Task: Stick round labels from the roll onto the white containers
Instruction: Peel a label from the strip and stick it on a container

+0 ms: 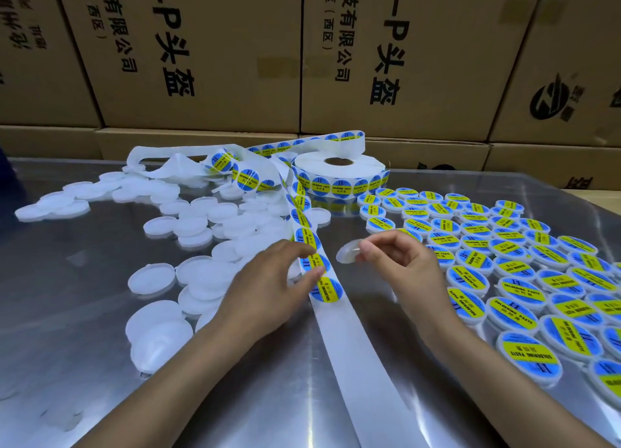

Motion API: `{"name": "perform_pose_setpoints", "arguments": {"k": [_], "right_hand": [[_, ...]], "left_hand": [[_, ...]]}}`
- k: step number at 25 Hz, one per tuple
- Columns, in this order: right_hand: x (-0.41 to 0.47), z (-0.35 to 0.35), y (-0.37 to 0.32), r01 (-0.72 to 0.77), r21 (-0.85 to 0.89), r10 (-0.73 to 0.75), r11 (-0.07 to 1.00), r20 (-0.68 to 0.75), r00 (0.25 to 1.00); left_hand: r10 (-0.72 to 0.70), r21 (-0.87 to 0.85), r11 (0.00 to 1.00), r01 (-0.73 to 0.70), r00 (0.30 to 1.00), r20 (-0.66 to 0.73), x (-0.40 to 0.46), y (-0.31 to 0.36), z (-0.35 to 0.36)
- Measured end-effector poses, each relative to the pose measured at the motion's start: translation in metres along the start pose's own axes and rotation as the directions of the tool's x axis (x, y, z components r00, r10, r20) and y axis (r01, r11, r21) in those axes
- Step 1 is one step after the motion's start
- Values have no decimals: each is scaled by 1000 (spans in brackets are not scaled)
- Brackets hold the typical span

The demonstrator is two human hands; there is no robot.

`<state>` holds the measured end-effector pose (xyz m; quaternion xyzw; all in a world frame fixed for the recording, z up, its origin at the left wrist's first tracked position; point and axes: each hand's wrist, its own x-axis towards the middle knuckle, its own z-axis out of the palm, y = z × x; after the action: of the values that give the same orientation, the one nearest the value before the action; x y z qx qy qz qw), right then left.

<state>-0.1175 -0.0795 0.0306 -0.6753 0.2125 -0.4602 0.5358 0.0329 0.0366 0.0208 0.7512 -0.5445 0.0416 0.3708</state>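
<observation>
Thin paper label (317, 263) peels limp and sticky; I'd lift its edge with my left hand (268, 279), pinching it, while my right hand (400, 263) pinches a light white container (349, 251) by its rim.

label roll (339, 170) flat, white containers (188, 226) scattered left

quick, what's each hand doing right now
Left hand: fingers pinching a round label on the backing strip.
Right hand: closed on a blank white container, held above the table.
</observation>
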Motion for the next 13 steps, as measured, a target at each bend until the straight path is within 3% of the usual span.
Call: {"name": "perform_pose_setpoints", "arguments": {"k": [2,4,6,13], "right_hand": [[-1,0,0,-5,0,5,1000,22,1000],[-1,-1,0,-11,10,11,1000,25,1000],[0,0,0,-11,5,11,1000,31,999],[-4,4,3,-94,-14,95,995,40,995]], "left_hand": [[40,308,951,-28,999,-32,3,-8,-12],[-39,496,868,10,998,47,5,-17,-21],[-134,540,839,64,987,91,4,-22,-24],[-178,502,853,143,984,22,5,-20,-20]]}}
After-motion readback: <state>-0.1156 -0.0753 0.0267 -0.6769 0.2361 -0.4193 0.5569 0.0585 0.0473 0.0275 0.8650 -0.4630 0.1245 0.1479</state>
